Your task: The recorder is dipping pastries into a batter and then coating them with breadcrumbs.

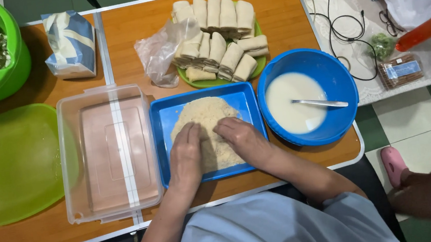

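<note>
Both hands, left [186,158] and right [242,140], press flat-open into breadcrumbs [205,117]; seemingly gripping nothing.

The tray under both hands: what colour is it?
Blue; the tray shows clearly in the head view.
</note>
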